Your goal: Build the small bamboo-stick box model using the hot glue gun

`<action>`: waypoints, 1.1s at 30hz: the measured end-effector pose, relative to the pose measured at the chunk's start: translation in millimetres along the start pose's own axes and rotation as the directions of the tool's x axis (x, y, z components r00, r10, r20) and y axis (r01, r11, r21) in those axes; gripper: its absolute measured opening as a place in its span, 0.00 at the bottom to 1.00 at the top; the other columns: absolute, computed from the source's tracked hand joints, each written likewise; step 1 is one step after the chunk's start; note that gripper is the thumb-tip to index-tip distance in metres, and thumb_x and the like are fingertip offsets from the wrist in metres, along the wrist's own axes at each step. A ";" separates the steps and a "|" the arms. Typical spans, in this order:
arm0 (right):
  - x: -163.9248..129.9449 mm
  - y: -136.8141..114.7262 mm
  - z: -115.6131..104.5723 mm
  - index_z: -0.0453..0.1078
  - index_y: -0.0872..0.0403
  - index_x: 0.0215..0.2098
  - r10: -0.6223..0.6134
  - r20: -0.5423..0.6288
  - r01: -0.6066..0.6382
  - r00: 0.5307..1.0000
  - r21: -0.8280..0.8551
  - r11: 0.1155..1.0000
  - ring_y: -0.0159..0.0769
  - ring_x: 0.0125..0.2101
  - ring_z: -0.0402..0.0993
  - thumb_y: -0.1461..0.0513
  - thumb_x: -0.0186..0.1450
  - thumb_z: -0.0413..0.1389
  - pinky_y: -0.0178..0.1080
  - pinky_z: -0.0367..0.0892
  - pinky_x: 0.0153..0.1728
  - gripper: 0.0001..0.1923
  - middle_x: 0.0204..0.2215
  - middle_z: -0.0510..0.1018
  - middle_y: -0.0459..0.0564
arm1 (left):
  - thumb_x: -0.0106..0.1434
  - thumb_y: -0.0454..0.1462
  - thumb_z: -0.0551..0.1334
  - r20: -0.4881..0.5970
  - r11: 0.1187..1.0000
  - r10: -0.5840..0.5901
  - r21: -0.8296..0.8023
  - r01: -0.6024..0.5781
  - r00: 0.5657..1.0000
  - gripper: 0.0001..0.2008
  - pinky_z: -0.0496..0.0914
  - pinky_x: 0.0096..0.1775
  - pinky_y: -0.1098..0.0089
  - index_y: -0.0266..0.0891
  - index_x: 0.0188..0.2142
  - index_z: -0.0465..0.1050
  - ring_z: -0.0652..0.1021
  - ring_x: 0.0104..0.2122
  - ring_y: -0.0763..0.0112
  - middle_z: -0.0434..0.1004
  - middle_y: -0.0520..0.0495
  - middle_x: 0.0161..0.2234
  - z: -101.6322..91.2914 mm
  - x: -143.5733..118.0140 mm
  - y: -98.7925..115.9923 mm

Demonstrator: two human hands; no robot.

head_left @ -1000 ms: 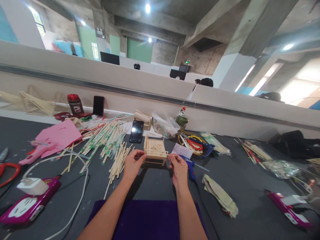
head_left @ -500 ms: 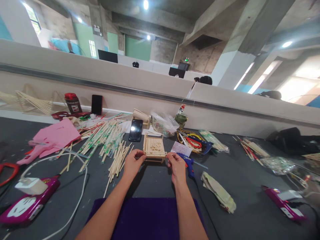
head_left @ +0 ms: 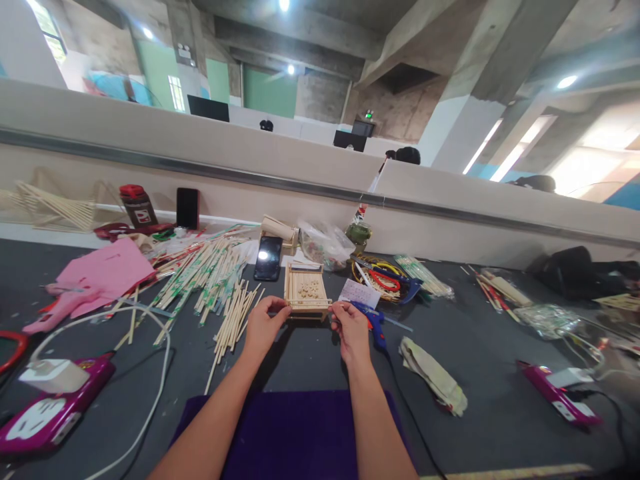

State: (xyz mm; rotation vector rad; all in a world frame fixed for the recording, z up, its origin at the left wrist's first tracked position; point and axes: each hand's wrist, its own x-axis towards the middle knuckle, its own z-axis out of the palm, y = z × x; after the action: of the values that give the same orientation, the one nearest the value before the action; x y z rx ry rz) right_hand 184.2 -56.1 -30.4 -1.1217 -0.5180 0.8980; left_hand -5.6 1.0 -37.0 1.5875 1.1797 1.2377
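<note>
A small frame-like model built of wooden sticks [head_left: 295, 280] stands in front of me, with several tiny wooden pieces [head_left: 311, 289] lying on its slatted surface. Across its near edge runs a thin wooden stick [head_left: 310, 304]. My left hand [head_left: 264, 327] pinches the stick's left end between thumb and fingertips. At the other end my right hand [head_left: 353, 330] is closed in a pinch, its lower fingers curled. Whether the stick touches the model, I cannot tell.
Loose sticks [head_left: 233, 327] and wrapped chopsticks [head_left: 197, 267] spread to the left. A phone [head_left: 269, 259] leans behind the model. Rightward lie a blue glue gun [head_left: 379, 330] with its cable, a glove [head_left: 434, 377] and scissors [head_left: 385, 280]. Purple power strips [head_left: 90, 393] sit at both sides.
The camera view has shifted slightly, so the scene sits a little further left and up. Both hands keep their pinch at the model's near edge, with hardly any movement.
</note>
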 end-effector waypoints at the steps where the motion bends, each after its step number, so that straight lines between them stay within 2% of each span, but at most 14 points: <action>1: -0.3 -0.4 0.4 0.74 0.57 0.26 0.001 -0.001 -0.001 1.000 -0.001 1.000 0.24 0.18 0.63 0.55 0.46 0.69 0.27 0.57 0.15 0.16 0.23 0.77 0.46 | 0.52 0.44 0.66 -0.002 1.000 -0.002 0.001 0.002 1.000 0.11 0.71 0.33 0.67 0.39 0.30 0.75 0.78 0.30 0.65 0.79 0.48 0.29 -0.1 0.0 0.5; 24: 1.1 0.2 0.0 0.74 0.57 0.27 0.003 -0.004 -0.003 1.000 0.022 1.000 0.25 0.19 0.64 0.56 0.47 0.68 0.27 0.57 0.16 0.15 0.23 0.76 0.46 | 0.51 0.46 0.66 -0.003 1.000 -0.030 0.002 0.030 1.000 0.12 0.71 0.33 0.67 0.39 0.29 0.75 0.77 0.30 0.65 0.79 0.48 0.28 0.8 -1.8 7.8; 33: 0.2 -3.0 0.7 0.73 0.57 0.27 -0.002 0.009 0.002 1.000 0.014 1.000 0.25 0.19 0.65 0.56 0.46 0.68 0.27 0.58 0.16 0.15 0.23 0.76 0.46 | 0.50 0.48 0.68 0.023 0.999 -0.041 -0.028 0.042 0.999 0.16 0.71 0.31 0.68 0.39 0.30 0.74 0.77 0.28 0.66 0.78 0.48 0.28 1.8 -0.6 3.4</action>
State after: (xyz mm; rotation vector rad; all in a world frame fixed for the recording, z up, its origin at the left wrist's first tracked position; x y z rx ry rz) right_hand 184.8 -56.0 -27.3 -1.1047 -0.5192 0.9041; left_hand -3.3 -0.5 -34.3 1.5447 1.1709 1.2019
